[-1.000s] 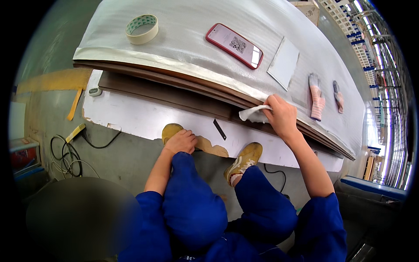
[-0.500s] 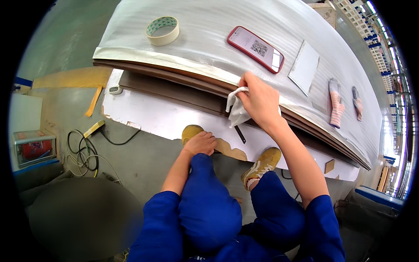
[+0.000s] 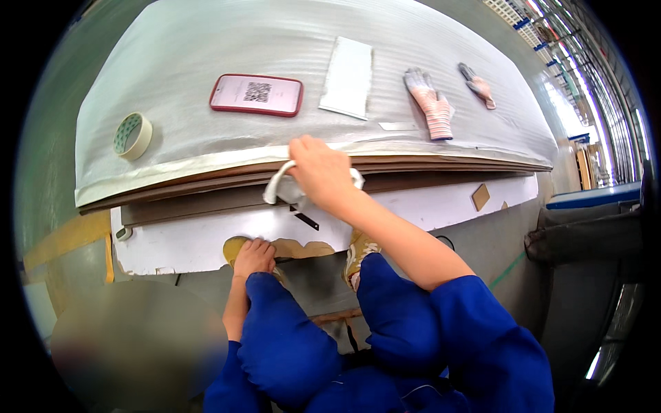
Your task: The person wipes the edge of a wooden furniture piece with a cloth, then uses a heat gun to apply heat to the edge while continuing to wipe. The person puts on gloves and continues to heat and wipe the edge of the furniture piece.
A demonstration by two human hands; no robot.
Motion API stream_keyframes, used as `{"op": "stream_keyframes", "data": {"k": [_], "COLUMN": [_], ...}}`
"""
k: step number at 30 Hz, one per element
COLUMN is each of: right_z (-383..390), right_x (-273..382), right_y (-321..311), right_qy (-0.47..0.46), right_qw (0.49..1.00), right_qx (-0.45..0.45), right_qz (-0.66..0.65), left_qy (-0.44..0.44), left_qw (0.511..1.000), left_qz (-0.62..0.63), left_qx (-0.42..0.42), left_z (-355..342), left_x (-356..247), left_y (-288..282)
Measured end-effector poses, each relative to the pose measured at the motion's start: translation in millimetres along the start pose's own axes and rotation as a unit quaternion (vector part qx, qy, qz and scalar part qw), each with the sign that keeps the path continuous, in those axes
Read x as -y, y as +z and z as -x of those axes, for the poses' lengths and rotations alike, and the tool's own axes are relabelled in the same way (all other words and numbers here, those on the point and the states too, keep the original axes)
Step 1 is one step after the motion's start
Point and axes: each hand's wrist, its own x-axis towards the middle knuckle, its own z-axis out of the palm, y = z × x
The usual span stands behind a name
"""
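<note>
Cloth (image 3: 277, 184), white and crumpled, is pinched in the right hand (image 3: 320, 168), its folds hanging out on both sides of the fingers. That hand is at the near edge of a stack of brown panels (image 3: 193, 202), which a pale foam sheet (image 3: 227, 41) covers on top. Nearer the body and to the left, the left hand (image 3: 255, 258) is lowered beside the left shoe (image 3: 233, 249), just beyond the knee, fingers bent; whether it grips anything cannot be told.

Between the two hands, just below the cloth and to the right of the left hand, a black flat strip (image 3: 306, 219) lies aslant over a white board (image 3: 441, 206). To the right of both hands, a small brown piece (image 3: 480, 197) rests on that board.

Beyond the right hand, to its left, a phone (image 3: 275, 102) in a red case lies screen up on the foam; farther left, a tape roll (image 3: 144, 141) sits there too. Straight beyond the right hand and slightly right lies a white rectangular piece (image 3: 348, 79). Farther right are a pink-and-grey glove (image 3: 432, 107) and, past it, a smaller-looking glove (image 3: 478, 85). Left of the left hand, a small pale device (image 3: 124, 234) is at the board's end.
</note>
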Motion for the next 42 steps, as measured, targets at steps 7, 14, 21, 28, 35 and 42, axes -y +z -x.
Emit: {"op": "stream_keyframes", "data": {"k": [7, 14, 21, 28, 35, 42], "right_z": [63.0, 114.1, 103.4, 108.4, 111.6, 89.1], "right_x": [-100.6, -190.1, -174.7, -180.9, -180.9, -143.3], "right_y": [-42.4, -66.3, -49.3, -46.6, -49.9, -41.5], "right_qy": [0.09, 0.118, 0.006, 0.02, 0.032, -0.005], "right_qw": [0.993, 0.98, 0.981, 0.978, 0.977, 0.983], "right_qx": [-0.066, -0.16, -0.189, -0.199, -0.21, -0.17], "right_qz": [0.044, 0.032, -0.047, -0.055, -0.028, -0.065], "left_qy": [-0.003, -0.006, -0.019, -0.024, -0.019, -0.022], "left_qw": [1.0, 0.999, 0.999, 0.999, 0.999, 0.999], "left_qz": [-0.027, -0.033, -0.04, -0.038, -0.039, -0.033], "left_qx": [0.008, -0.003, 0.018, 0.021, 0.008, 0.021], "left_z": [0.6, -3.2, -6.6, -8.5, -7.6, -5.6], "left_x": [-4.5, -6.5, -9.2, -11.4, -9.1, -8.4], "left_y": [-3.3, -5.2, -7.1, -9.2, -6.1, -7.7]}}
